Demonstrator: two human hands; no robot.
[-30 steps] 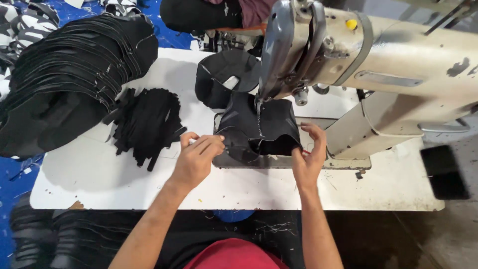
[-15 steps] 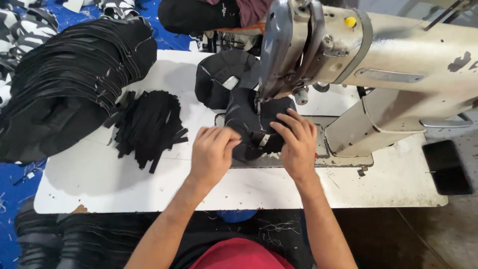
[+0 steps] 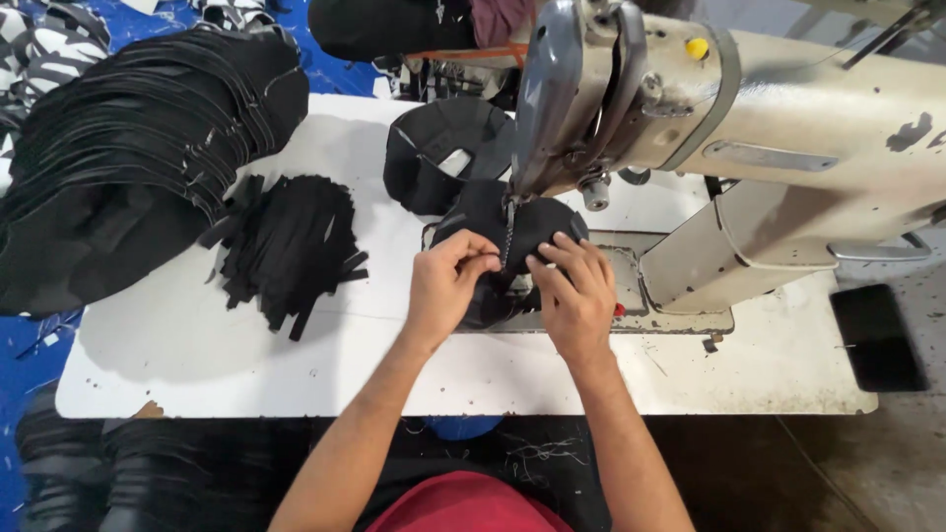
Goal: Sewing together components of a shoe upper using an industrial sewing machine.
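View: I look down from a head camera at my 2 bare forearms reaching forward over a white worktable (image 3: 197,345).
Left hand: my left hand (image 3: 448,286) is curled, its fingertips (image 3: 485,258) pinching the near edge of a black fabric piece (image 3: 532,225) just left of the needle.
Right hand: my right hand (image 3: 576,296) lies palm down on the same black fabric piece, fingers bent and pressing it to the machine bed, just right of the needle.
Fabric piece: it is dark and rounded, lies on the bed directly under the machine head, and sits between and beneath both my hands; I cannot tell its exact shape where my hands cover it.
Sewing machine: a cream industrial sewing machine (image 3: 788,138) stretches from the centre to the right edge, its paint chipped, with a small yellow knob (image 3: 698,47) on top.
Needle area: the needle bar (image 3: 509,232) comes down between my 2 hands onto the fabric.
Behind the fabric: 1 black curved band (image 3: 439,148) stands on the table just behind and left of the machine head.
Left of table: a loose pile of black strips (image 3: 291,246) lies well apart from my hands.
Far left: a large stack of black cut pieces (image 3: 138,138) overhangs the table corner.
Right floor: a dark flat rectangle (image 3: 875,337) lies beside the table edge.
Near edge: red clothing (image 3: 463,504) shows at the bottom centre.
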